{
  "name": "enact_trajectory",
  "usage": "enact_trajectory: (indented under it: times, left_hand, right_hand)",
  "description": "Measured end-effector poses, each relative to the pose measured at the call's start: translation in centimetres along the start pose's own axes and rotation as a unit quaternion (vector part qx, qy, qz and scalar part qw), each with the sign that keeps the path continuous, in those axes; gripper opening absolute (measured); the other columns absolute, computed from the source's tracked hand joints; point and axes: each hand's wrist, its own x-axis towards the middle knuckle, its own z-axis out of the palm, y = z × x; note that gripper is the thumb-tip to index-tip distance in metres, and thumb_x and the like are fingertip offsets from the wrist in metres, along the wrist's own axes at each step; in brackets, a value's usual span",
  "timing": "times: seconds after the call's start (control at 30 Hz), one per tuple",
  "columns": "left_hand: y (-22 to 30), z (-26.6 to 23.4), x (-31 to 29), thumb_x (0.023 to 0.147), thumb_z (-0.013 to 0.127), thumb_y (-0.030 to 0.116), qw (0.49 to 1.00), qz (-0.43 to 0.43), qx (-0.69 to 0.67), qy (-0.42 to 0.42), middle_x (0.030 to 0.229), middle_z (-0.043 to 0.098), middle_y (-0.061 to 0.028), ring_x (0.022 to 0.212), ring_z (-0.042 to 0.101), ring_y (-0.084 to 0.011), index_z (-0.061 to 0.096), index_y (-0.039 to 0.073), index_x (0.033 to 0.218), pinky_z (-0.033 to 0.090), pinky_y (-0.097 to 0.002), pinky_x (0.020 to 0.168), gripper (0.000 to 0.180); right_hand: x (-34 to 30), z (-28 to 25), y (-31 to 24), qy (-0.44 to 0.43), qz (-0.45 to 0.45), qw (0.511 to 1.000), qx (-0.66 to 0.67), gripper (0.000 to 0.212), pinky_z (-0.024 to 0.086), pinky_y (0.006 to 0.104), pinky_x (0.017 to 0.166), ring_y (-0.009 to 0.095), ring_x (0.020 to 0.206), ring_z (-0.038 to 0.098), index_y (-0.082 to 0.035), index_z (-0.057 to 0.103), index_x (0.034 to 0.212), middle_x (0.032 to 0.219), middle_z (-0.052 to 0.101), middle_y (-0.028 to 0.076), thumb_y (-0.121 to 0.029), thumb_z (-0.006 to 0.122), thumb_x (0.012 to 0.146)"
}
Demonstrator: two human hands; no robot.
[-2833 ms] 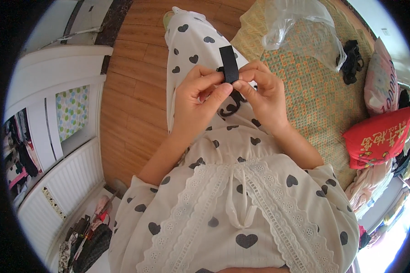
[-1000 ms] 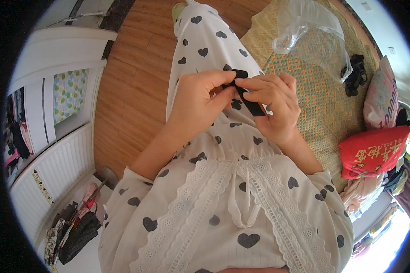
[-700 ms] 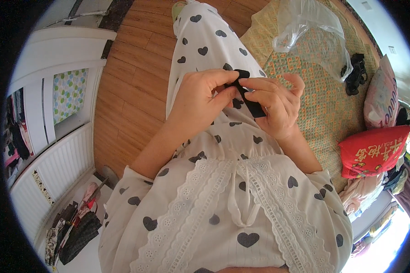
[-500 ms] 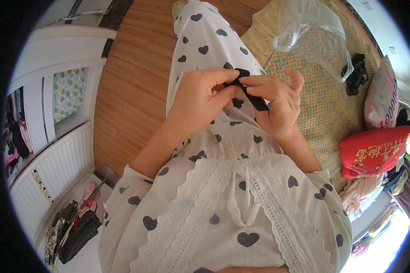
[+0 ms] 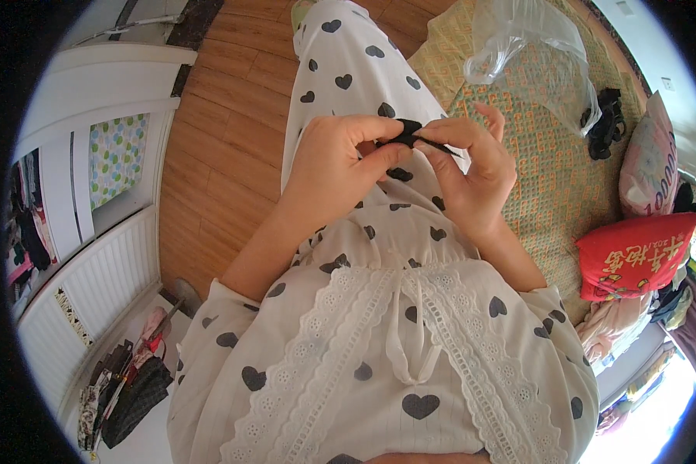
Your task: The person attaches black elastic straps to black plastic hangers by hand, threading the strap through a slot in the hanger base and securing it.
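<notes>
Over my lap, both hands pinch a small piece of black ribbon [image 5: 406,133]. My left hand [image 5: 334,158] grips its folded part between thumb and index finger. On the other side, the thumb and index finger of my right hand [image 5: 478,174] press on the ribbon, with the little finger raised. A thin, pointed end of the ribbon sticks out past my right fingertips, seen nearly edge-on. Some of the folded part is hidden behind my fingers. Beneath the hands lies a white dress [image 5: 421,348] with dark hearts and lace trim.
On my right, a patterned bed cover [image 5: 549,201] bears a clear plastic bag [image 5: 530,58], a bundle of black straps [image 5: 607,127], a pink pillow [image 5: 648,166] and a red cushion [image 5: 634,259]. To the left are wooden flooring [image 5: 224,124], a white cabinet [image 5: 104,263] and folded umbrellas [image 5: 135,398].
The ribbon's free end, which hung broad and flat below my right fingers, now points right and shows as a thin edge. My right fingers have shifted slightly along the ribbon.
</notes>
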Motion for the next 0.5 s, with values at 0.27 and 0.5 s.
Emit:
enact_trajectory:
  times: [0.27, 0.5]
  left_hand:
    - [0.4, -0.47, 0.04, 0.081, 0.067, 0.005, 0.996, -0.018, 0.081, -0.04, 0.071, 0.065, -0.0023, 0.057, 0.054, -0.0045, 0.068, -0.003, 0.089, 0.045, -0.0197, 0.05, 0.012]
    - [0.14, -0.23, 0.14, 0.074, 0.066, 0.009, 0.994, 0.027, 0.103, -0.014, 0.055, 0.057, -0.0106, 0.043, 0.051, -0.0176, 0.069, 0.004, 0.08, 0.037, -0.0286, 0.045, 0.008]
  right_hand:
    - [0.34, 0.21, 0.44, 0.004, 0.021, 0.999, 0.037, 0.013, 0.037, 0.0358, 0.085, 0.014, 0.066, 0.059, -0.006, 0.066, 0.079, 0.075, 0.065, 0.002, 0.0, 0.071, 0.068]
    - [0.34, 0.0, 0.12, -0.029, 0.145, 0.98, 0.134, 0.008, 0.038, 0.0296, 0.075, 0.013, 0.066, 0.055, -0.003, 0.065, 0.079, 0.074, 0.064, 0.003, -0.002, 0.069, 0.072]
